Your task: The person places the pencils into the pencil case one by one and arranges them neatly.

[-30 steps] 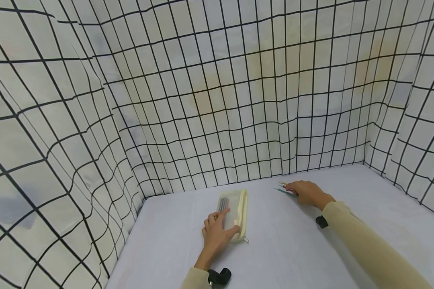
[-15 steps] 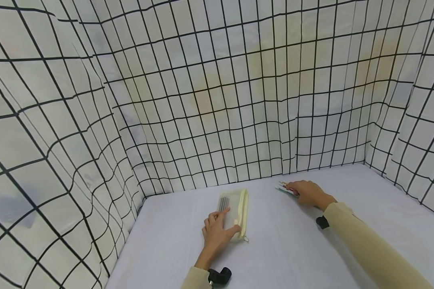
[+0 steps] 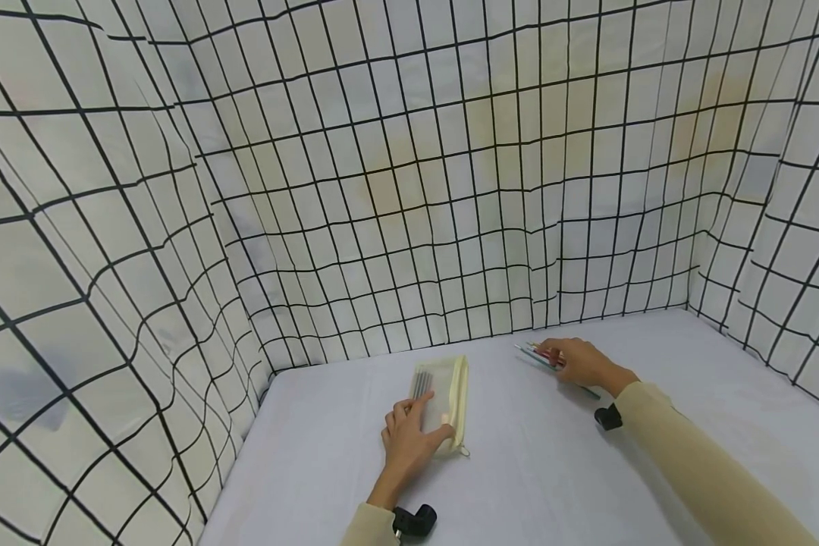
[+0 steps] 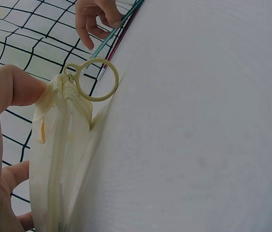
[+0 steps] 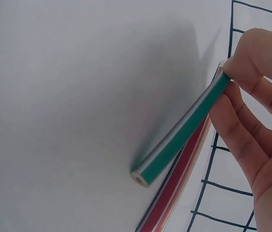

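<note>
A cream mesh zip pouch point(image 3: 445, 379) lies on the table, with several thin grey sticks point(image 3: 422, 384) showing at its left side. My left hand point(image 3: 407, 441) rests on the pouch's lower part, fingers spread and thumb point(image 4: 22, 87) against the zipper edge. Toward the back right, my right hand point(image 3: 578, 362) pinches a green pencil point(image 5: 186, 128) between thumb and fingers; its blunt end points out below the hand. Beside it lie a red pencil point(image 5: 177, 176) and at least one paler, yellowish one, partly hidden by the fingers.
The white-covered table point(image 3: 519, 462) meets a white wall with a black grid point(image 3: 409, 227) at the back and sides. A cream zipper ring point(image 4: 97, 79) hangs at the pouch's near end. Black wrist cameras point(image 3: 415, 522) sit at both wrists.
My right hand has shifted slightly, and the green pencil has moved with it to the left, its rear end now showing below the hand. My left hand and the pouch stay put.
</note>
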The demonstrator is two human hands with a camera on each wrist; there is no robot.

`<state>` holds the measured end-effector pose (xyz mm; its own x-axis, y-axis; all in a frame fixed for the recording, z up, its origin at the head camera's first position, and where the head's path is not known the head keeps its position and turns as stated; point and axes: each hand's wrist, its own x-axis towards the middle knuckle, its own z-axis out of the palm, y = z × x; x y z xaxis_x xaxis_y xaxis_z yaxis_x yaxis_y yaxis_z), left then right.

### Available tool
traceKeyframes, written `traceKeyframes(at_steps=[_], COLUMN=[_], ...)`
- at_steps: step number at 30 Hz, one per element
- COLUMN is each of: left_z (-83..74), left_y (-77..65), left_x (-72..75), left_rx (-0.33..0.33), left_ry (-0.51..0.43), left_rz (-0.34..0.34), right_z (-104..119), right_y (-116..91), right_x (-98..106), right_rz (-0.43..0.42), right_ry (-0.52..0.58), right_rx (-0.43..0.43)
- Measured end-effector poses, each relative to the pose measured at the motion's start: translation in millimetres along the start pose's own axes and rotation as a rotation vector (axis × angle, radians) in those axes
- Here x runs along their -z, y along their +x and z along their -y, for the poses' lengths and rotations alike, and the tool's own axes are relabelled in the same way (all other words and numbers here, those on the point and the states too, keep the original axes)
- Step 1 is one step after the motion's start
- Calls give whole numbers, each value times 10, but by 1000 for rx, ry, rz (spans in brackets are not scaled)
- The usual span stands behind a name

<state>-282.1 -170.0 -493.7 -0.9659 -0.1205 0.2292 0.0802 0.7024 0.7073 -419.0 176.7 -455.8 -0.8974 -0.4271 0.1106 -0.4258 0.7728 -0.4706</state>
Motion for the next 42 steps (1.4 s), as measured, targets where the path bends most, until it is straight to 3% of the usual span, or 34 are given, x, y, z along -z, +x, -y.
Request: traceKeyframes(at_steps=[15,28,34,42], left_z=[24,9,-3,-1], left_y=[-2,-8,-18,-7], left_x=[-16,-12,-9,20], left_rx=[-2,5,5,-2], left_ry=[7,6,4,18], left_rz=[8,11,18,22], right_z=[112,379,540,709], right_y=[15,102,106,156], right_x=[-89,-252,-299,-447], right_rz=[-81,-104,-98,-151], right_ry=[411,694,781,890], right_rx=[46,-53,-129,-201])
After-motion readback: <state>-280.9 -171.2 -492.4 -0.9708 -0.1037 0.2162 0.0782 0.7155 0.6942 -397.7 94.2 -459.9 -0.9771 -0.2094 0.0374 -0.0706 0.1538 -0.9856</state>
